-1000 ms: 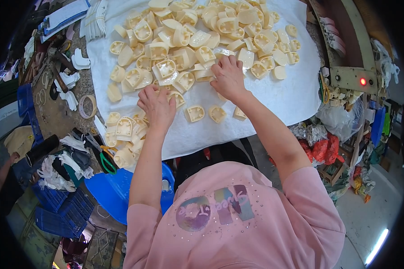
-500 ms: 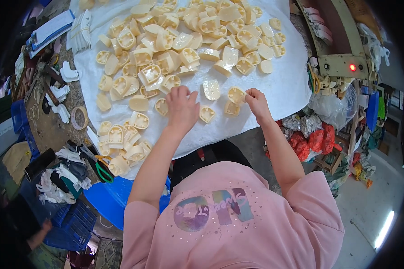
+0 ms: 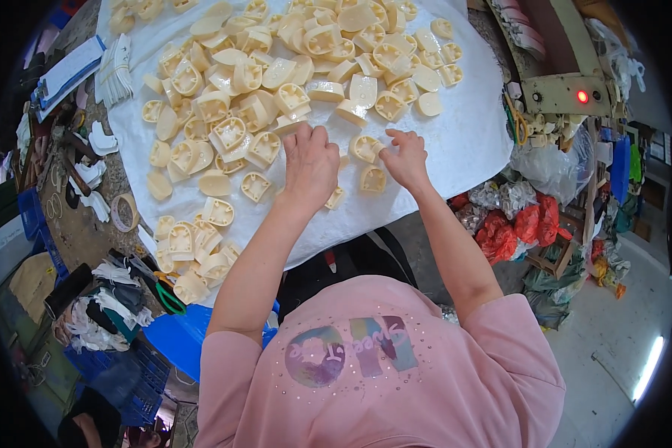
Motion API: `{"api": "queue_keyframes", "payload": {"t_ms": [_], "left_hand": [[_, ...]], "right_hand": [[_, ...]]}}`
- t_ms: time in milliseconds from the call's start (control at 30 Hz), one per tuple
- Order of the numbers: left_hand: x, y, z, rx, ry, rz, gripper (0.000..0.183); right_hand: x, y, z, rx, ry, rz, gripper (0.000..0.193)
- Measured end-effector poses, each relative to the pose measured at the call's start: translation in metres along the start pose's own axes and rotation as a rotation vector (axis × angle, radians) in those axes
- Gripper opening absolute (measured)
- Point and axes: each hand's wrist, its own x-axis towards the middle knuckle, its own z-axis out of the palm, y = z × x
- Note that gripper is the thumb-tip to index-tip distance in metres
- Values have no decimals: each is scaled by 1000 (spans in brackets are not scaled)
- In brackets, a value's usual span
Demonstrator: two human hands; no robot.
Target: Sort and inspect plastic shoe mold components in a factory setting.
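Many cream plastic pieces (image 3: 276,75) lie spread over a white sheet (image 3: 463,149) on the table. My left hand (image 3: 310,168) lies palm down on the sheet at the near edge of the pile, fingers close together, and another cream piece (image 3: 336,198) peeks out from under its wrist. My right hand (image 3: 407,158) is just to the right, fingertips pinched on the edge of one cream piece (image 3: 366,148). A further piece (image 3: 373,179) sits right below that hand. My pink shirt fills the lower middle of the view.
A cluster of cream pieces (image 3: 190,254) sits at the sheet's near left corner, beside green-handled scissors (image 3: 168,295) and a tape roll (image 3: 125,213). A machine with a red light (image 3: 581,95) stands right. Red bags (image 3: 523,224) and a blue crate (image 3: 179,336) lie below the table.
Both hands have drawn nearer to me and closer together at the pile's near edge. The right hand came left onto one piece. The view has shifted with my head.
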Motion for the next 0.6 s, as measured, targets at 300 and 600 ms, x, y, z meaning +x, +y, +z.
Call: {"api": "queue_keyframes", "payload": {"t_ms": [300,600], "left_hand": [[-43,8,38,-105,188,46,22],[-51,-78,-14,390,234,-52,22]], "right_hand": [[22,-32,10,155,177,-278,38],[25,-49,-8,-54,206,-593,39]]}}
